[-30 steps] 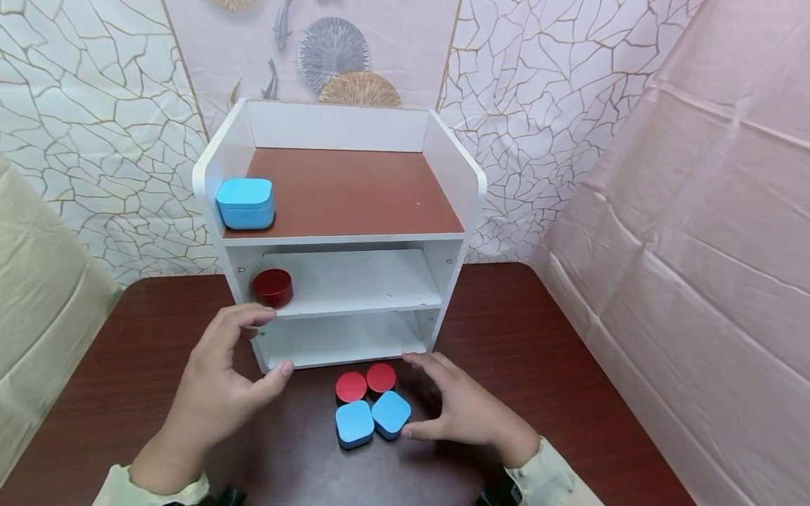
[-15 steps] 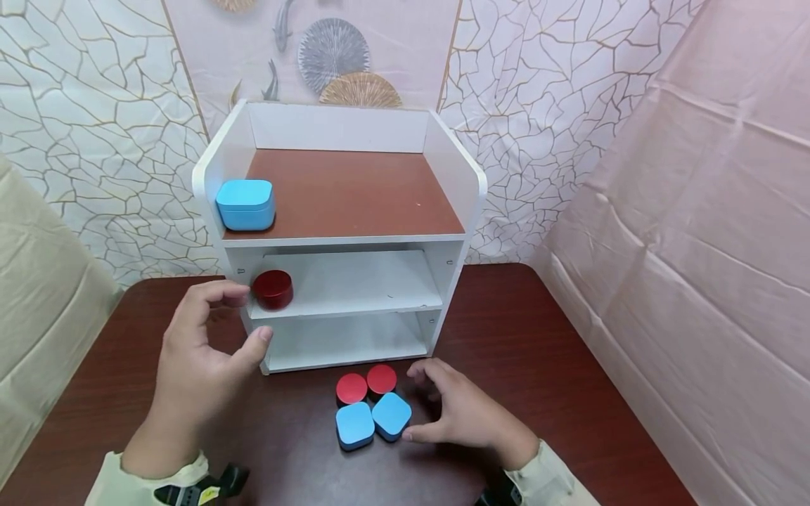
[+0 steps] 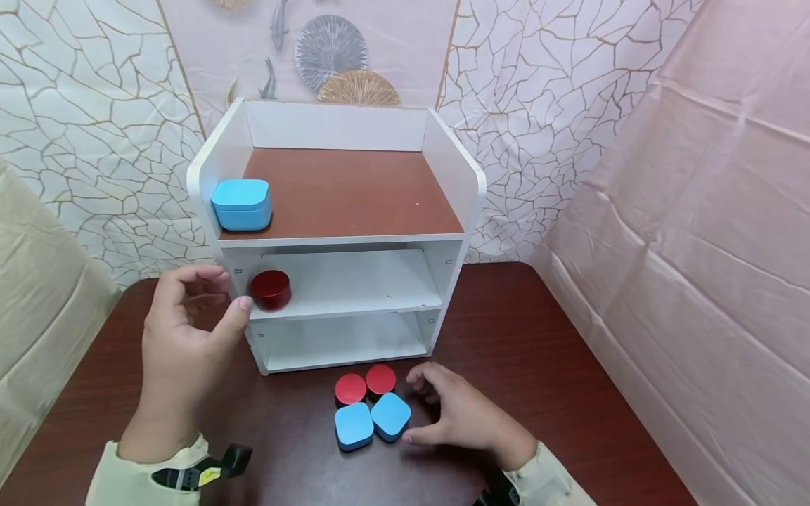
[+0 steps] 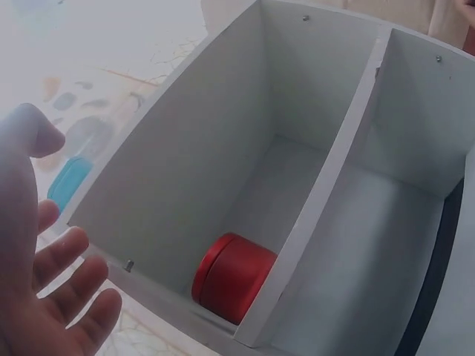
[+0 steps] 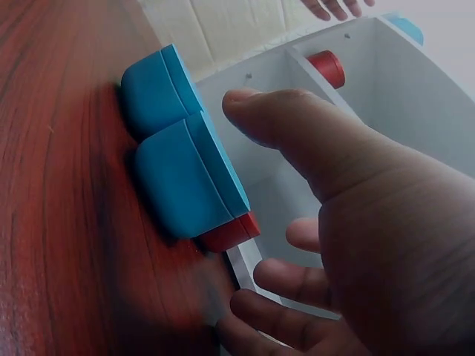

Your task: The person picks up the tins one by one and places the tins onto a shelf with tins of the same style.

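Observation:
My left hand [image 3: 183, 351] is raised beside the left side of a white shelf unit [image 3: 344, 240], holding nothing, its fingers loosely bent and the thumb apart. Close to its thumb, a round red tin [image 3: 271, 290] sits at the left end of the middle shelf; the left wrist view shows this red lidded tin [image 4: 236, 278] too. My right hand [image 3: 455, 411] is low over the table, thumb tip right at the edge of a blue square box [image 3: 391, 416]. Another blue square box [image 3: 354, 425] stands beside it. Behind them are two round red tins [image 3: 351, 388].
A larger blue lidded box [image 3: 242, 205] stands at the front left of the unit's brown top. The lower shelf [image 3: 344, 341] opens just behind the group of tins. The dark wooden table [image 3: 538, 379] has cloth hangings along both sides and a patterned wall behind.
My left hand has drawn left and slightly up, away from the red tin on the middle shelf. The right hand has barely shifted, and the boxes and tins stay where they were.

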`<state>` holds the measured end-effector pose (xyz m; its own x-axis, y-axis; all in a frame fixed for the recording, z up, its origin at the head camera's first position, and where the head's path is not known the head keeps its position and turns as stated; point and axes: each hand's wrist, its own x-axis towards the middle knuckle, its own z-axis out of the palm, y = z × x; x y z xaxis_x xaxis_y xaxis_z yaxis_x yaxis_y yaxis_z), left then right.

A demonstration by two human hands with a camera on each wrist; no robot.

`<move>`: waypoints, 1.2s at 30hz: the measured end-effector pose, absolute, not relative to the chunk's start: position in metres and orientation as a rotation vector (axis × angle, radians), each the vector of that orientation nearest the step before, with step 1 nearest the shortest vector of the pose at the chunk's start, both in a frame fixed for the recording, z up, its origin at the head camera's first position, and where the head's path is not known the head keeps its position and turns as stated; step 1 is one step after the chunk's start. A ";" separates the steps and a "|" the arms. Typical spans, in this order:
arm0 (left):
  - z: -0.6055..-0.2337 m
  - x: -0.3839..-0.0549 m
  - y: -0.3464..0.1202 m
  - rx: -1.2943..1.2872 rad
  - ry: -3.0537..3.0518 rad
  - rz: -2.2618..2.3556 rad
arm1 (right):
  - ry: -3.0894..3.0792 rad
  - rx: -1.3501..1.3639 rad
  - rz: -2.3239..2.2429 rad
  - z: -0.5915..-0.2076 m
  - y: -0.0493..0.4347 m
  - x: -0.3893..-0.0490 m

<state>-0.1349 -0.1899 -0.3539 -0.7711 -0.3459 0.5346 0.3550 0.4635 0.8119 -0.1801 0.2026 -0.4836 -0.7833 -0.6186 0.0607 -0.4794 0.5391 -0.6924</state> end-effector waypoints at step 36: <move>-0.357 -0.165 -0.200 0.114 -1.965 -1.410 | 2.555 -0.928 -1.077 -0.499 0.194 -0.182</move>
